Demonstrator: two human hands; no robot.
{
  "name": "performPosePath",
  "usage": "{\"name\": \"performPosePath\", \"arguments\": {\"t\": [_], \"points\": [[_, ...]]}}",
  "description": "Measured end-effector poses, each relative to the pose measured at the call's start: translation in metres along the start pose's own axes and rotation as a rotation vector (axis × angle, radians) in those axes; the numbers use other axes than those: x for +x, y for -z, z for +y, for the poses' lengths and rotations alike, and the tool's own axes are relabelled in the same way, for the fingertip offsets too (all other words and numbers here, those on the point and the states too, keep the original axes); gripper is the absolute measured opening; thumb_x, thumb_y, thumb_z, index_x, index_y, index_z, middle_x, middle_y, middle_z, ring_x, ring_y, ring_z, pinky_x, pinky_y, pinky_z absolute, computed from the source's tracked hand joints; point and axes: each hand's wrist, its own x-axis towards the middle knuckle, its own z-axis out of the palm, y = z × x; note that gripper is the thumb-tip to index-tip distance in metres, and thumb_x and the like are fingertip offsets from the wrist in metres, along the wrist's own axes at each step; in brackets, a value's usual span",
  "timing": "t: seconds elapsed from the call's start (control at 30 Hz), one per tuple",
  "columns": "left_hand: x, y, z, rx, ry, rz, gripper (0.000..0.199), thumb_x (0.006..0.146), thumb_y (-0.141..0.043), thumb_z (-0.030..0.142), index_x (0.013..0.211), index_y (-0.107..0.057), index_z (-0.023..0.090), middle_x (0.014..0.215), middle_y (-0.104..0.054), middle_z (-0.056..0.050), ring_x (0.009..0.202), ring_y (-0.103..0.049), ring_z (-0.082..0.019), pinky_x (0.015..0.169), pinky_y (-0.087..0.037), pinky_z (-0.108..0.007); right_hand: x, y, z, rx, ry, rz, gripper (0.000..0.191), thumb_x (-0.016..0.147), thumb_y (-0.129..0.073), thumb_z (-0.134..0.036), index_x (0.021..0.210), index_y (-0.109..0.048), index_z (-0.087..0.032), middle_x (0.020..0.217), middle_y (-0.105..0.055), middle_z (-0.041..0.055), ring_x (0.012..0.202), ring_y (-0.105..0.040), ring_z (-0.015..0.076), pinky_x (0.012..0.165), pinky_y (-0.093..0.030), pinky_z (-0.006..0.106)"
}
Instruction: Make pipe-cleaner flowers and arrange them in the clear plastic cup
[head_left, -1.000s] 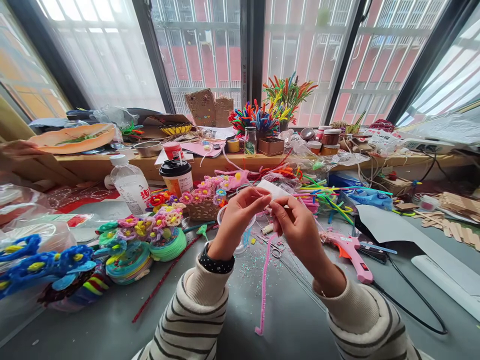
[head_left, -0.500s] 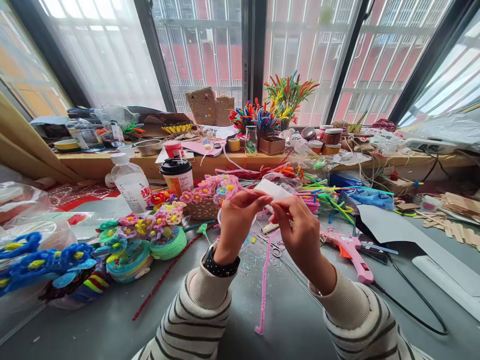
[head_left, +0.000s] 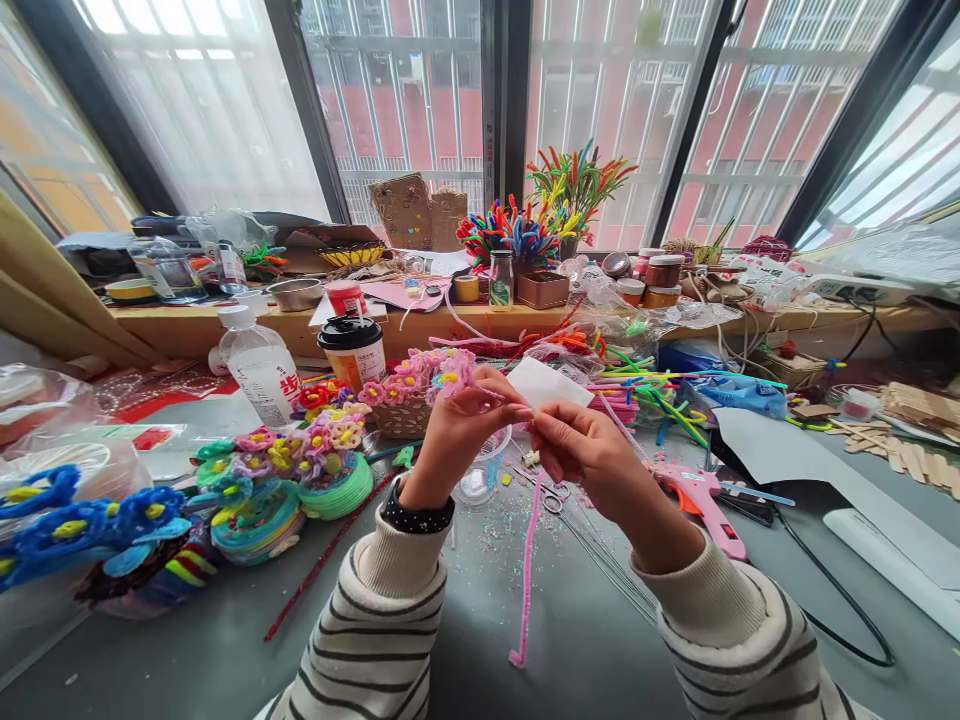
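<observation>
Table top [head_left: 300, 640]: smooth, matt grey. Pipe cleaner between the sleeves [head_left: 527, 580]: fuzzy pink, rough. Scissors [head_left: 553, 500]: shiny metal. Glue gun [head_left: 709, 500]: smooth pink plastic. Bottle [head_left: 259, 370]: clear plastic, glossy. Cup lid [head_left: 350, 332]: black plastic, slight sheen. Bowl on the sill [head_left: 295, 294]: brushed-looking metal. Craft sticks [head_left: 919, 410]: bare wood, matt. White sheet [head_left: 549, 382]: paper-like, flat finish. Striped sleeves [head_left: 382, 620]: soft cloth, ribbed cuffs. Blue flowers [head_left: 82, 530]: fuzzy, no gloss.
</observation>
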Motion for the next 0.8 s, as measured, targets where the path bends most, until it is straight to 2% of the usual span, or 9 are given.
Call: {"name": "performPosePath", "arguments": {"t": [0.1, 0.17, 0.23, 0.3, 0.4, 0.5, 0.57, 0.63, 0.8], "points": [[-0.001, 0.002, 0.003, -0.003, -0.006, -0.099, 0.007, 0.063, -0.070, 0.024, 0.059, -0.068, 0.019, 0.061, -0.052, 0.000, 0.064, -0.047, -0.011, 0.061, -0.038, -0.023, 0.002, 0.005, 0.001, 0.196, -0.194, -0.123, 0.016, 0.072, -0.060, -0.027, 0.066, -0.054, -0.013, 0.052, -0.050, -0.0060, 0.033, -0.032, -0.0017, 0.033, -0.018, 0.013], [-0.001, 0.002, 0.005, -0.032, 0.023, -0.168, 0.008, 0.063, -0.070, 0.024, 0.059, -0.067, 0.018, 0.061, -0.053, 0.000, 0.065, -0.048, -0.011, 0.061, -0.038, -0.024, 0.004, 0.008, 0.003, 0.275, -0.336, -0.225, 0.018, 0.070, -0.060, -0.028, 0.064, -0.053, -0.013, 0.050, -0.046, -0.0071, 0.031, -0.026, -0.0020, 0.032, -0.016, 0.014], [-0.001, 0.001, 0.005, -0.082, 0.092, -0.180, 0.010, 0.064, -0.069, 0.023, 0.057, -0.065, 0.017, 0.062, -0.054, 0.000, 0.065, -0.049, -0.011, 0.061, -0.038, -0.024, 0.006, 0.010, 0.004, 0.248, -0.352, -0.229, 0.019, 0.070, -0.060, -0.031, 0.065, -0.053, -0.013, 0.049, -0.045, -0.0072, 0.031, -0.027, -0.0011, 0.032, -0.017, 0.014], [0.000, 0.000, 0.003, -0.111, 0.182, -0.083, 0.012, 0.064, -0.068, 0.023, 0.057, -0.062, 0.016, 0.062, -0.054, 0.001, 0.062, -0.048, -0.009, 0.059, -0.037, -0.022, 0.006, 0.011, 0.004, 0.063, -0.195, -0.088, 0.021, 0.073, -0.058, -0.034, 0.068, -0.056, -0.014, 0.055, -0.051, -0.0041, 0.038, -0.038, 0.0016, 0.036, -0.027, 0.015], [0.001, -0.002, -0.003, -0.078, 0.293, 0.188, 0.018, 0.062, -0.069, 0.028, 0.058, -0.059, 0.014, 0.060, -0.054, 0.003, 0.054, -0.043, -0.006, 0.052, -0.032, -0.020, 0.004, 0.012, 0.001, -0.468, 0.210, 0.211, 0.022, 0.075, -0.057, -0.037, 0.077, -0.059, -0.015, 0.073, -0.060, 0.0022, 0.058, -0.052, 0.0085, 0.053, -0.042, 0.021], [0.001, -0.005, -0.007, -0.036, 0.348, 0.351, 0.026, 0.059, -0.070, 0.035, 0.056, -0.056, 0.014, 0.054, -0.049, 0.005, 0.048, -0.036, -0.004, 0.047, -0.026, -0.019, 0.002, 0.012, 0.000, -1.024, 0.603, 0.348, 0.020, 0.073, -0.061, -0.032, 0.084, -0.059, -0.016, 0.082, -0.062, 0.0057, 0.073, -0.056, 0.0158, 0.068, -0.046, 0.029], [0.000, -0.010, -0.008, -0.018, 0.362, 0.377, 0.029, 0.059, -0.070, 0.038, 0.056, -0.055, 0.014, 0.051, -0.045, 0.006, 0.046, -0.032, -0.004, 0.046, -0.023, -0.020, 0.001, 0.011, 0.002, -1.285, 0.798, 0.375, 0.018, 0.076, -0.059, -0.028, 0.088, -0.058, -0.014, 0.084, -0.063, 0.0073, 0.080, -0.057, 0.0188, 0.072, -0.045, 0.032], [-0.001, -0.015, -0.009, -0.015, 0.372, 0.382, 0.031, 0.060, -0.069, 0.040, 0.055, -0.052, 0.014, 0.049, -0.041, 0.006, 0.046, -0.030, -0.004, 0.045, -0.022, -0.020, 0.001, 0.009, 0.006, -1.445, 0.920, 0.411, 0.016, 0.079, -0.055, -0.025, 0.090, -0.058, -0.013, 0.084, -0.064, 0.0085, 0.082, -0.057, 0.0199, 0.073, -0.046, 0.032], [-0.002, -0.028, -0.011, -0.040, 0.331, 0.348, 0.037, 0.061, -0.067, 0.040, 0.050, -0.044, 0.014, 0.050, -0.039, 0.006, 0.048, -0.030, -0.004, 0.049, -0.025, -0.020, 0.000, 0.006, 0.011, -1.540, 1.063, 0.512, 0.008, 0.079, -0.055, -0.018, 0.084, -0.059, -0.013, 0.075, -0.065, 0.0069, 0.073, -0.059, 0.0171, 0.069, -0.047, 0.028]]}}
